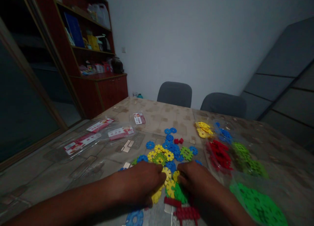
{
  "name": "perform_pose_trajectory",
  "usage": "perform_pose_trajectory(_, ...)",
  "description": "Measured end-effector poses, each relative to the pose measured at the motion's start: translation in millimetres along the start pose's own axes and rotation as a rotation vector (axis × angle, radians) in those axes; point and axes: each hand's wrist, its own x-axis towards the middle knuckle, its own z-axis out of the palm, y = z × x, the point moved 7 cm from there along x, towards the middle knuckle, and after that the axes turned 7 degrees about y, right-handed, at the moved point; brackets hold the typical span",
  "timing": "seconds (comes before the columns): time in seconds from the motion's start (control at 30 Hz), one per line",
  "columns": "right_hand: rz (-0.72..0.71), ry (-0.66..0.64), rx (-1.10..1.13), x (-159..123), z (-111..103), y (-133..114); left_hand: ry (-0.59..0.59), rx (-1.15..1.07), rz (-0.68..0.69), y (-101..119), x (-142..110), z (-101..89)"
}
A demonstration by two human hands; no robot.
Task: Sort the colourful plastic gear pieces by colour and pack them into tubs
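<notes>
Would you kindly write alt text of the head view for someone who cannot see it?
The left hand and right hand reach among coloured plastic discs on a patterned table. Pieces sorted by colour lie right, printed cards left; two grey chairs stand beyond.

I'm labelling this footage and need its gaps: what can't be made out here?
All in the head view:
- Left hand: fingertips hidden behind the hand; grip unclear.
- Right hand: fingertips shadowed, grip unclear.
- Printed cards: text too small and blurred.
- Blue disc: cut off by the bottom edge.
</notes>
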Motion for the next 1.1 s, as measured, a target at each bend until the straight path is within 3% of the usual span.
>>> perform_pose_trajectory(0.17, -0.096, 0.000, 0.112, 4, 10, -8, 0.044, 0.091, 0.005, 3, 4, 2.9)
perform_pose_trajectory(0.37, -0.084, 0.087, 0.167, 4, 19, -14, -0.014, 0.054, -0.065, -4, 3, -3.9)
perform_pose_trajectory(0.6, -0.098, 0.088, 0.243, 1, 19, -27, -0.045, 0.041, -0.060, -20, -3, -21.5)
perform_pose_trajectory(0.77, -0.056, 0.081, 0.281, 7, 25, -14, 0.006, 0.001, -0.052, -32, -4, -35.8)
perform_pose_trajectory(1.1, 0.007, 0.114, 0.315, 14, 29, 8, -0.005, 0.019, 0.014, -14, 8, -12.8)
